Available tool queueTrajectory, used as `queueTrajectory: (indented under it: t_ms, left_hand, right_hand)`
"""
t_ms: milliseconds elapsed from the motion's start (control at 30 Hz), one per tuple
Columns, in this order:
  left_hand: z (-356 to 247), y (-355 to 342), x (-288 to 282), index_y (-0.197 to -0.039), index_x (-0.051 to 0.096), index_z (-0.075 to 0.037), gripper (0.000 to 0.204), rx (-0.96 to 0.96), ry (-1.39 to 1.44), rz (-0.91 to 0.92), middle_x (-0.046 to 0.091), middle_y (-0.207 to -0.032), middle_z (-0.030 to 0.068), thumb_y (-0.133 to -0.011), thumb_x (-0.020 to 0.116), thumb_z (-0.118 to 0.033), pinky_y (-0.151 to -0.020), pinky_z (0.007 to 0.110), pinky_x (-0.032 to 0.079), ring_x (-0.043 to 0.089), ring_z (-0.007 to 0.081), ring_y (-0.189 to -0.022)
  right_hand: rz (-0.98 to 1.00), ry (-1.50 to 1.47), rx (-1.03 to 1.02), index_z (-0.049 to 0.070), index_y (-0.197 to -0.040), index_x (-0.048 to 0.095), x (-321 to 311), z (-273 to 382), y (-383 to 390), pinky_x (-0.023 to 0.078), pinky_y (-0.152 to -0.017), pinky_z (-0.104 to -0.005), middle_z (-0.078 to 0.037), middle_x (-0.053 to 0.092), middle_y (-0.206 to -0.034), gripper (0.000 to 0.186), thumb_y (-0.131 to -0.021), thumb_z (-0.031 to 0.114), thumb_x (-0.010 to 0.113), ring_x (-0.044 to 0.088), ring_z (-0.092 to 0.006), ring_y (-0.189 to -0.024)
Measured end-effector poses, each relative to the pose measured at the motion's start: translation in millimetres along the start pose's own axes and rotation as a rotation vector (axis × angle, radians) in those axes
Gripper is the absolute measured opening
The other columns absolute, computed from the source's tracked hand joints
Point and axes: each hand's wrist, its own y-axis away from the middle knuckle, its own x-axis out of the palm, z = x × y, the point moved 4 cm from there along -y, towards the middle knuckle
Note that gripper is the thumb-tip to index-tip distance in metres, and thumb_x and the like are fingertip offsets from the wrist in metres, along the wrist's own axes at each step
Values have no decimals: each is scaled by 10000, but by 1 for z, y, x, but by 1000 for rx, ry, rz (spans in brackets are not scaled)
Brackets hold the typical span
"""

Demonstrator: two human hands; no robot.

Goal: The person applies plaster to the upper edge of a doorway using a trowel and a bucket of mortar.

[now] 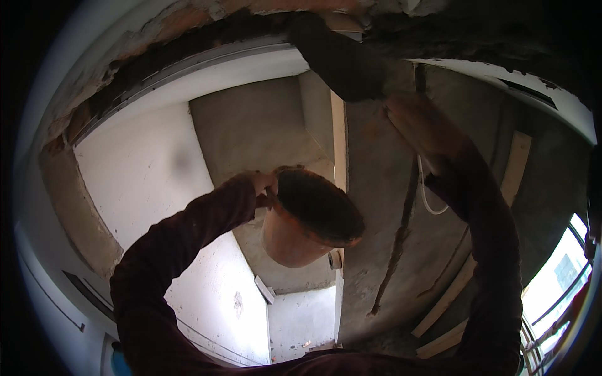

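An orange-brown bucket (290,240) hangs in mid-air, tilted, its mouth caked with dark mortar (320,210). My left hand (263,185) is closed on its rim at the left side. Higher up and to the right, my right hand (421,128) is closed round the handle end of a trowel (345,62); the handle itself is hidden. The trowel's wide dark blade reaches up and left, its tip at the rough dark edge (251,28) above the opening. I cannot tell whether the blade touches it.
Exposed brick (182,25) shows along the top. A white wall panel (144,163) lies to the left. Behind the right arm, a grey wall (376,188) has a cut groove, a loop of white cable (429,200) and wooden boards (517,166). A bright window (558,269) stands far right.
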Motion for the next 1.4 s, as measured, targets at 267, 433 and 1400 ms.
queueTrajectory:
  t_ms: [267, 433, 1400]
  left_hand:
    - [32, -9, 13, -772, 593, 14, 116, -21, 20, 28, 629, -758, 151, -706, 651, -63, -599, 292, 577, 663, 242, -668]
    - [33, 3, 14, -796, 580, 30, 138, -23, 41, 16, 617, -782, 150, -697, 646, -41, -619, 309, 590, 662, 254, -668]
    - [101, 45, -29, -891, 510, 20, 265, -106, 101, -127, 576, -777, 120, -662, 643, 10, -602, 364, 605, 645, 232, -643]
  right_hand:
    - [62, -725, 879, 58, -920, 561, 3, -55, -25, 424, -557, -220, -67, 603, -884, 245, -938, 277, 454, 550, -94, -747]
    - [-87, -792, 839, 94, -846, 556, 10, -46, 1, 342, -482, -213, -5, 547, -716, 315, -918, 373, 428, 449, -61, -566]
    - [338, -23, 209, 52, -902, 509, 126, 54, 103, 451, -540, -417, -90, 552, -712, 176, -863, 213, 570, 568, -284, -600]
